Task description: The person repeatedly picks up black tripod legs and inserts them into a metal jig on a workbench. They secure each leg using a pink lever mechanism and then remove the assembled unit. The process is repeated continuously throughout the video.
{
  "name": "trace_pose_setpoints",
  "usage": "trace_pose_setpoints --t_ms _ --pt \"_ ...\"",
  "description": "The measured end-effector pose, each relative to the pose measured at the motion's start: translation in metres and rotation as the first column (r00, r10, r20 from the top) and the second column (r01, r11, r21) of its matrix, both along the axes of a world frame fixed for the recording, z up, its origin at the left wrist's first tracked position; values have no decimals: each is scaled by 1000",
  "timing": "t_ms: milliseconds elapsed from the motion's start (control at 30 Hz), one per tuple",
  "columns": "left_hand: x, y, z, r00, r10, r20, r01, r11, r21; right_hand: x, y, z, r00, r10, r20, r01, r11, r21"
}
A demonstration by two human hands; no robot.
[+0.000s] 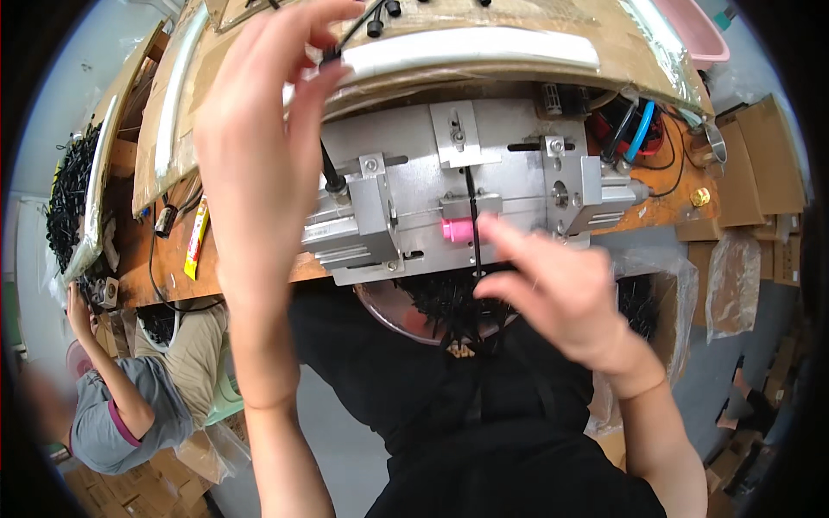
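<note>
My left hand (263,138) is raised over the left side of a metal fixture plate (423,142), its fingertips closed on a thin black rod (352,34) at the edge of the cardboard-covered shelf. A second black rod (475,237) lies lengthwise in the middle of the fixture, across a small metal block and a pink piece (458,230). Close to this rod is my right hand (566,298), with thumb and index finger apart; whether the fingertips touch the rod I cannot tell. Metal cylinder units (354,237) flank the plate on both sides.
Black-capped parts (375,28) lie on the cardboard shelf (518,82). Below the fixture, a bowl (393,315) of black parts sits by my lap. A seated person (142,406) works at left near a heap of black parts (73,194). Cardboard boxes (760,155) stand at right.
</note>
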State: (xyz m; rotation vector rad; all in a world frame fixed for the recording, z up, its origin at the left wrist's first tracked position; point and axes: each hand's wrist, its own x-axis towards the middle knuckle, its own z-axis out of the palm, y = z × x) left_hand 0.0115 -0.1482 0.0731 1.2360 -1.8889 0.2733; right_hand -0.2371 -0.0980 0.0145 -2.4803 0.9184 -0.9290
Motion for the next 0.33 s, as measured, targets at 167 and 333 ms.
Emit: trace_pose_setpoints --t_ms 167,333 --pt "-64 105 -56 980 139 139 -158 978 134 25 -103 71 901 -427 -75 368 844 -390" --pt "-102 126 -87 967 117 226 -207 877 434 58 -202 92 832 -249 -496 156 962 -222"
